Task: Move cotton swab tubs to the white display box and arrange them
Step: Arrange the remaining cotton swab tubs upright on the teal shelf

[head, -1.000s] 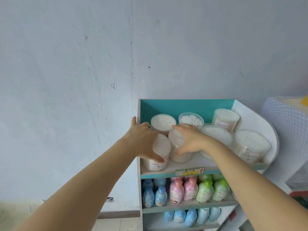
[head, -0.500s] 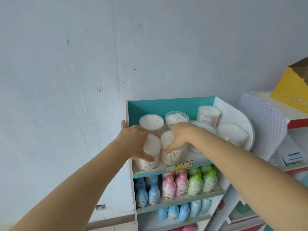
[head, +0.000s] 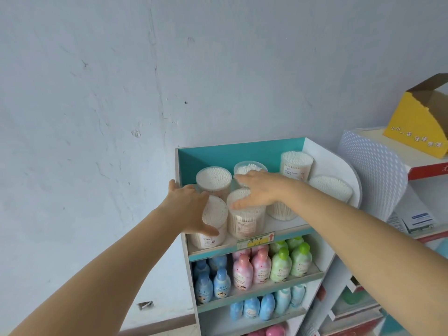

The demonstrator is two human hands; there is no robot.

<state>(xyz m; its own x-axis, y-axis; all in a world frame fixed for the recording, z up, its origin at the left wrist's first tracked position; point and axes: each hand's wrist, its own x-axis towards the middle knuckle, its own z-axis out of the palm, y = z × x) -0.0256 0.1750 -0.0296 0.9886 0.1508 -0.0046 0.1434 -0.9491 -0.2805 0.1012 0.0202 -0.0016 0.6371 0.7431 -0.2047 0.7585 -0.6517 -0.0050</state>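
Two tubs, centre frame: left hand [head: 189,209] grips tilted left tub [head: 207,238]; right hand [head: 257,190] flat atop middle tub [head: 244,221]. Risk: topple off shelf [head: 213,252].

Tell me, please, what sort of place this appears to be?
Most likely a small shop selling baby or personal-care goods: a tiered white display stand holds cotton swab tubs above rows of identical pink, green and blue bottles, and a handwritten shelf label sits on the shelf edge.
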